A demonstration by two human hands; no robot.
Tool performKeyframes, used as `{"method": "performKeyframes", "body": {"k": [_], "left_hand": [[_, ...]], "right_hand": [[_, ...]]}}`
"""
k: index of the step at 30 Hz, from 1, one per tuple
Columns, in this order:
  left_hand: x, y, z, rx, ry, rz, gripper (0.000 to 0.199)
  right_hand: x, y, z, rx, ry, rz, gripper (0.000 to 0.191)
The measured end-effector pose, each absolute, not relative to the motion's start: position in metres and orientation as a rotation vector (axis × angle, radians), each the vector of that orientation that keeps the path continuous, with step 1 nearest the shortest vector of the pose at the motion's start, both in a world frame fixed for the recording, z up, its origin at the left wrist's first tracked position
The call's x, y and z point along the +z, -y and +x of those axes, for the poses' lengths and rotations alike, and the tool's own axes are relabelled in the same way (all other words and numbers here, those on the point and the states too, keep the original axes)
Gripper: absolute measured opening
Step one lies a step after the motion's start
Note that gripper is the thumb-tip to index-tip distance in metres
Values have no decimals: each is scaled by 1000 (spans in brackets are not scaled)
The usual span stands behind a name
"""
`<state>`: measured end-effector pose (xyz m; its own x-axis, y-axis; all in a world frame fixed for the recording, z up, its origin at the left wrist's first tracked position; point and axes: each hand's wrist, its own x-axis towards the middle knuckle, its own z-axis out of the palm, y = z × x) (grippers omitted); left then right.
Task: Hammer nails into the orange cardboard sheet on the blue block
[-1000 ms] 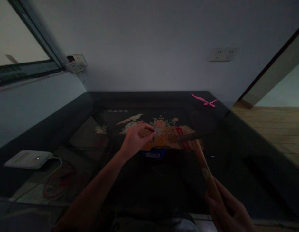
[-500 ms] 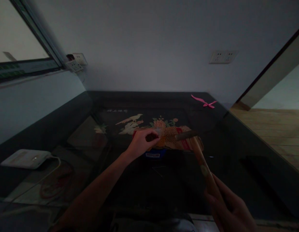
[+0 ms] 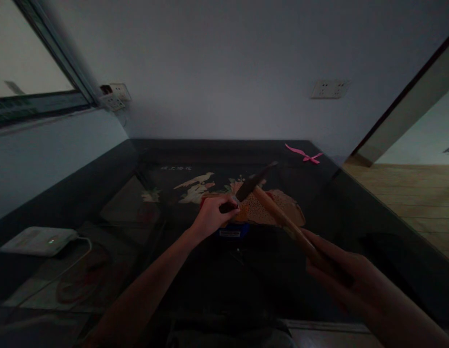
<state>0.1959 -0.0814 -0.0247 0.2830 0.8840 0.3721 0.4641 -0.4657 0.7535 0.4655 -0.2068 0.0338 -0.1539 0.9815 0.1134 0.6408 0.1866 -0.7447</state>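
Observation:
My right hand [image 3: 336, 263] is wrapped round the wooden handle of a hammer [image 3: 282, 217]. The dark hammer head reaches to just beside the fingertips of my left hand [image 3: 217, 212]. Thumb and forefinger of my left hand are pinched together over a spotted, patterned piece [image 3: 282, 205]; whatever they hold is too small to make out. Under the front edge of that piece sits a blue object [image 3: 233, 231] with a pale label.
A white device [image 3: 39, 240] with a cable lies at the left of the dark table [image 3: 210, 150]. A pink ribbon [image 3: 309, 157] lies at the back right. Small thin items [image 3: 238, 256] lie in front of the blue object.
The hammer has swung left, and its head has come from over the patterned piece's right part to beside my left fingertips. My right hand has shifted slightly. My left hand has stayed almost still.

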Motion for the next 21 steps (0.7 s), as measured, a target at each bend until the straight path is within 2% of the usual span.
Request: {"method": "performKeyframes", "body": {"k": [8, 21], "left_hand": [[-27, 81, 196, 1033, -1212, 2063, 3], [-23, 83, 197, 1014, -1235, 2034, 2]], "right_hand": [[19, 195, 475, 796, 1987, -1490, 53], [27, 200, 472, 755, 2007, -1516, 53]]}}
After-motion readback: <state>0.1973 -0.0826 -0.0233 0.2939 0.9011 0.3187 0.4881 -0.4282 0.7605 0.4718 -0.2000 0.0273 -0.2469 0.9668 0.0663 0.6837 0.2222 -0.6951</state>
